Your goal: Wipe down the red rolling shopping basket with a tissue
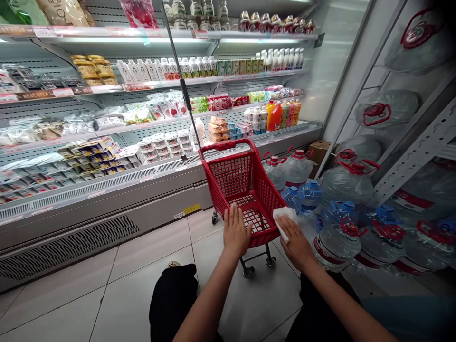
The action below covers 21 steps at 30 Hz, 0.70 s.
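Observation:
A small red plastic shopping cart [265,239] on casters stands in front of me, its slatted basket open at the top and holding nothing I can see. My left hand [236,231] lies at the basket's near left corner, palm down with fingers stretched out, seemingly touching the rim. At the near right corner, my right hand [295,243] presses a folded white cloth or wipe [285,213] against the rim. The fingers lie over the cloth and part of it sticks out beyond them. A thin dark pole [184,90] rises from the cart's far left corner.
A refrigerated display case [160,190] with dairy packs and bottles runs along the far side and left. On the right, large water bottles [337,242] with red or blue caps crowd the floor beside a white metal rack [409,156]. Pale tiles [142,280] cover the floor.

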Tool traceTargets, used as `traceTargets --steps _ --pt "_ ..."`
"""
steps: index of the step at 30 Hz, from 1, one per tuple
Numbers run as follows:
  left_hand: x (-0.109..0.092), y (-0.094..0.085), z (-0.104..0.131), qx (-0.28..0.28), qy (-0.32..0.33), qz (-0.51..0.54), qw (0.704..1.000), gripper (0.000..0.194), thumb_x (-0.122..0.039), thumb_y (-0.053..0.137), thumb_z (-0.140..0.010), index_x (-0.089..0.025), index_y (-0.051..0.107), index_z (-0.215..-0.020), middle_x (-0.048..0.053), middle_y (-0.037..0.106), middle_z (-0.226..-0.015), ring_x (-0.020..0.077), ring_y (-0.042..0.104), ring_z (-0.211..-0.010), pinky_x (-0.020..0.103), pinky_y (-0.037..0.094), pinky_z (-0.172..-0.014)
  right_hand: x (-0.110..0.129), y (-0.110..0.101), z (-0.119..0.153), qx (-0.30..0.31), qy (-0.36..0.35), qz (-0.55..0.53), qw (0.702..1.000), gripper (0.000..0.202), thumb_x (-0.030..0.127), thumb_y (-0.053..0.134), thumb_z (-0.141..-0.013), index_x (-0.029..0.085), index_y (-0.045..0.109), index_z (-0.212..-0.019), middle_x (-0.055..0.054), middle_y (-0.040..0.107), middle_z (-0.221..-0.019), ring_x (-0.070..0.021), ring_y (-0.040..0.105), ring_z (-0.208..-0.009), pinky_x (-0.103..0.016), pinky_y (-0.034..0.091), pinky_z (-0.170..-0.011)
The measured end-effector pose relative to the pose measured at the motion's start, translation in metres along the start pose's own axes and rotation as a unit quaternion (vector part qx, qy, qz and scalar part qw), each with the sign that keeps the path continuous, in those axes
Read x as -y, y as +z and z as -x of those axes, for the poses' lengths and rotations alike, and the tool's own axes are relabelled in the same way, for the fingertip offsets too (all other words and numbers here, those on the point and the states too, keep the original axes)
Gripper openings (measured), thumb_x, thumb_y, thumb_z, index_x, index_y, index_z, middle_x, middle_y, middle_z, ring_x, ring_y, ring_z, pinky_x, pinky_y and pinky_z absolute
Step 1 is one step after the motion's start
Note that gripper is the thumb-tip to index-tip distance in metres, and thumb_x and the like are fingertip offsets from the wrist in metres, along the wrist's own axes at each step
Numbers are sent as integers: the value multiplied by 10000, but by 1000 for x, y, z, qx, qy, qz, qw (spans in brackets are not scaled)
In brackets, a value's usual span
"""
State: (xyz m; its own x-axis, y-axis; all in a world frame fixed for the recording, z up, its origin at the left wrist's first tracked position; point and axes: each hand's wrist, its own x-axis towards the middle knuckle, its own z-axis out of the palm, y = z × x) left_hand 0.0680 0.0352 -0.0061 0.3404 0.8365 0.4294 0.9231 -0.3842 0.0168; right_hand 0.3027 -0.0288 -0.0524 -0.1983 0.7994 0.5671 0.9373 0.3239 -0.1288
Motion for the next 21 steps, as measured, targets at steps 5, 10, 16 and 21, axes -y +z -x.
traceTargets --steps 5,10,16,21 --pt "-9 2 21 -5 41 1 999 631 -464 363 -1076 -138 348 -1616 104 312 -1687 224 205 -1595 464 174 -1325 63 6 -3 45 -78 -33 995 858 106 403 -901 214 62 -1682 -55 309 -1699 -241 253 -1577 -492 338 -1251" --pt "30 -12 28 1 34 1 999 621 -433 322 -1090 -200 225 -1658 29 273 -1704 174 195 -1594 449 162 -1330 28 -10 -8 70 -144 -24 987 822 120 404 -914 241 123 -1677 -43 361 -1675 -213 336 -1543 -477 274 -1276" --pt "47 -19 30 -9 -30 -5 999 642 -413 305 -1087 -192 155 -1671 47 260 -1706 200 225 -1589 509 119 -1333 5 -14 -11 59 -127 -14 990 792 135 405 -939 276 144 -1673 -20 385 -1662 -228 321 -1551 -512 247 -1284" --pt "15 -13 31 -14 2 13 1000 666 -414 349 -1078 -220 132 -1676 31 295 -1697 201 256 -1580 466 168 -1328 59 0 -8 56 -140 -51 987 793 151 416 -942 203 118 -1674 -67 366 -1670 -239 315 -1553 -493 337 -1254"
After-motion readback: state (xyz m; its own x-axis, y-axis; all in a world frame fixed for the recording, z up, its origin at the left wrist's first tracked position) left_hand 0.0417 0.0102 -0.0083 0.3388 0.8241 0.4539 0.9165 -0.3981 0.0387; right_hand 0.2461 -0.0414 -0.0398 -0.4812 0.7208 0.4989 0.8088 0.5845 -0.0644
